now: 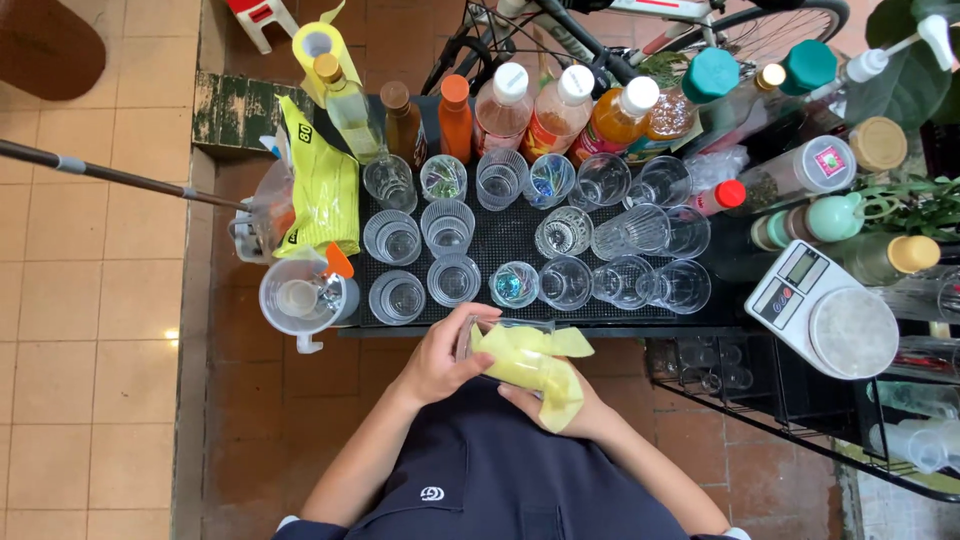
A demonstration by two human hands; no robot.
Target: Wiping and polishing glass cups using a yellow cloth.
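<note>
We held a clear drinking glass (500,345) just in front of the near edge of the black bar mat (500,240), close against our dark shirt. Our left hand (440,360) had its fingers curled snugly round the glass near its base, thumb on top. Our right hand (575,410) cupped the other end from below through a yellow cloth (530,365), its fingers mostly hidden in the folds, so we could not tell how tightly they closed. The glass lay on its side, its long axis running left to right, roughly level with the mat's near edge; the mouth seemed to point right, into the cloth, though the cloth covered it. To wipe it well, we judged, the left hand should steady and turn the glass while the cloth was pressed inside and round the rim, keeping the grip firm without squeezing. Rows of clean tumblers (450,228) stood on the mat beyond.
</note>
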